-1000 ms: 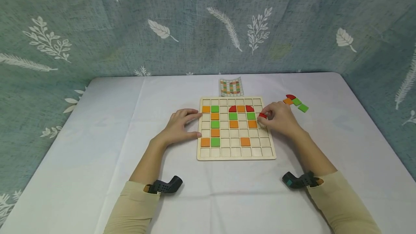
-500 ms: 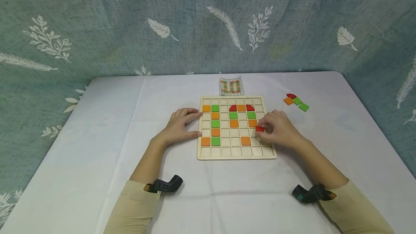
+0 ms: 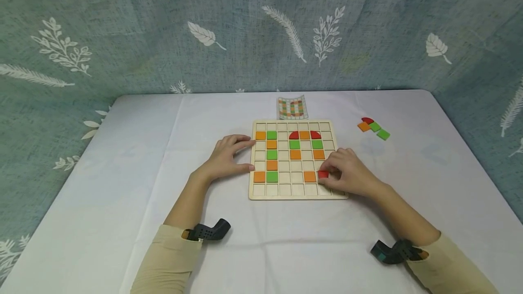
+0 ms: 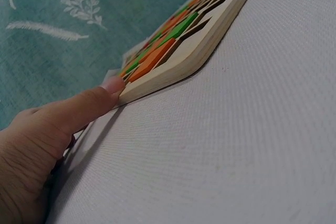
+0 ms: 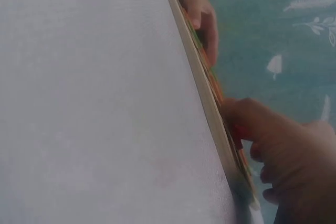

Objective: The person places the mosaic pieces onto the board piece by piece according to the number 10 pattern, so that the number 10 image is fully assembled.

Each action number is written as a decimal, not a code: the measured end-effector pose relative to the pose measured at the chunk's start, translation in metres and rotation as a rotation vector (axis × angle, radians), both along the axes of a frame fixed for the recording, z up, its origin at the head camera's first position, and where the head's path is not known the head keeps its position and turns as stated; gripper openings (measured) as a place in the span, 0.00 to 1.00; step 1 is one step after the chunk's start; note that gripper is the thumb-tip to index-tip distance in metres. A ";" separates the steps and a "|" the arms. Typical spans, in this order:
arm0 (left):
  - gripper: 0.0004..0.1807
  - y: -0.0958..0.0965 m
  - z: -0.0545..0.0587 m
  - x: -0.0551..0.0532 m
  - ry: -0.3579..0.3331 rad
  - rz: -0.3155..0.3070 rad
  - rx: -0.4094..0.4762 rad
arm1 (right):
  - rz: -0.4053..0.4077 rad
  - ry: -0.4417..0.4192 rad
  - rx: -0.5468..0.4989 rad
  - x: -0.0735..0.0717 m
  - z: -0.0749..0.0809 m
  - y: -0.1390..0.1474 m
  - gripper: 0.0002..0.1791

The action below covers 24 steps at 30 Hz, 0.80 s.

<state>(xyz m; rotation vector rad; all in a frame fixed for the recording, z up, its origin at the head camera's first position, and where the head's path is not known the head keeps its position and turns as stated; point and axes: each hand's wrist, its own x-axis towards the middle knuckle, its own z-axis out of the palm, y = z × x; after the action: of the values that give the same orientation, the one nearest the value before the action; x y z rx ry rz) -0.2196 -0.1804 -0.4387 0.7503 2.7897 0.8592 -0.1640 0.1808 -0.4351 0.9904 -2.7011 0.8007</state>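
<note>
A wooden grid board (image 3: 298, 196) holds orange and green square tiles and two red quarter-round tiles. At its left edge rests my left hand (image 3: 224, 157), thumb and fingers spread apart with tips at the rim; in the left wrist view the thumb (image 4: 86, 109) touches the board's corner. My right hand (image 3: 350, 173) pinches a red tile (image 3: 323, 174) between thumb and fingers, over a cell just right of an orange tile (image 3: 309, 176) in the lower rows. The red tile shows partly in the right wrist view, mostly behind the fingers.
Behind the board lies a small pattern card (image 3: 292, 108) with a coloured grid. To the right of the board, on the white cloth (image 3: 102, 194), are a red quarter-round tile (image 3: 367, 120), an orange tile (image 3: 364, 126) and two green tiles (image 3: 383, 134). A leaf-patterned curtain (image 3: 245, 26) hangs behind.
My right hand has carried the red tile down and slightly left, from the board's upper right side to beside the lower orange tile. My left hand has stayed at the left edge.
</note>
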 end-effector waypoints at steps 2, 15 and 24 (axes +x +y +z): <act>0.40 0.000 0.000 0.000 -0.001 0.002 -0.003 | 0.015 0.015 -0.015 0.001 0.000 -0.001 0.10; 0.40 0.000 0.001 0.002 0.001 0.016 -0.006 | 0.000 -0.087 -0.095 0.001 0.005 0.003 0.15; 0.40 0.000 0.001 0.001 -0.008 0.007 -0.001 | -0.130 -0.013 -0.164 -0.008 0.007 0.022 0.15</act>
<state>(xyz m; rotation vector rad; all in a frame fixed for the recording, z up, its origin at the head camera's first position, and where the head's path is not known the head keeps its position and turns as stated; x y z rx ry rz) -0.2183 -0.1800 -0.4375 0.7353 2.7875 0.8594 -0.1719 0.2026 -0.4283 0.7683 -2.6272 0.9869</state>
